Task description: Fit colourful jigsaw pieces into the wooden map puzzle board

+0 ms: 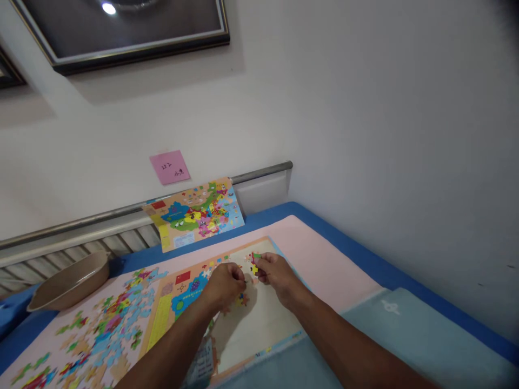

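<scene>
My right hand [279, 273] pinches a small joined bit of jigsaw puzzle pieces [255, 263], red, green and yellow, above the puzzle board [263, 329]. Just left of it, my left hand [225, 283] has thumb and fingertips pressed together; whatever is in them is too small to make out. The board's left part carries an assembled map picture with a red flag [183, 277] and a blue region, while the pale backing shows at right. Below my left fingers lies a small coloured cluster of pieces [242, 299], partly covered.
Many loose puzzle pieces [117, 319] spread over the pink mat [324, 254] at left. A beige basin [73, 283] stands beyond them. Against the wall rail [263, 173] leans a printed map sheet [194, 216]. Light blue cloth [409, 335] covers the near right.
</scene>
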A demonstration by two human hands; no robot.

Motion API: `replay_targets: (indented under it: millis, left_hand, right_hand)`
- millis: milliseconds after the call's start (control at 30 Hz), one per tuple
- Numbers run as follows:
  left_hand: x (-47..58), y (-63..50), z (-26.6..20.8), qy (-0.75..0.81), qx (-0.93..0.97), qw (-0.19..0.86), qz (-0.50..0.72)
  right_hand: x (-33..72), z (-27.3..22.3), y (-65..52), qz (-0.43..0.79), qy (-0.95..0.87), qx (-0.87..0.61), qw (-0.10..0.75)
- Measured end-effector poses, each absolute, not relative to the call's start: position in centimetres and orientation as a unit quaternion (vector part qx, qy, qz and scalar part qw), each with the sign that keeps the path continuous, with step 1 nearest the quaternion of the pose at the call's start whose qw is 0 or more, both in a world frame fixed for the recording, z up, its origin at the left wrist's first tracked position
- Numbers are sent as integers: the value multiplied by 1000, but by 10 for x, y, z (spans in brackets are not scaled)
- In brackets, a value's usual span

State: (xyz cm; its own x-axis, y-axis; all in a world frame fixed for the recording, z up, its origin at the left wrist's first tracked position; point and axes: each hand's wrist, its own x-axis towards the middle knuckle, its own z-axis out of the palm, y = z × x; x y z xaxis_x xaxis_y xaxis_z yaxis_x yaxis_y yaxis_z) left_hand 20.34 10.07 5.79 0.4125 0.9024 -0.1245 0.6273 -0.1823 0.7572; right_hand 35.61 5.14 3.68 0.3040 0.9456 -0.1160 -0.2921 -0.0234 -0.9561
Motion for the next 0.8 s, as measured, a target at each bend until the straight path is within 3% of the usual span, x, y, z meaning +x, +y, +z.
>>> replay_targets:
  millis: [500, 800]
  left_hand:
    - [166, 99, 100, 438, 761, 445, 174]
    - [162, 114, 88, 438, 710, 505, 220]
  right_hand:
    - [326, 33, 39, 631, -278, -428, 585]
    - [323, 38, 33, 715, -237, -364, 549]
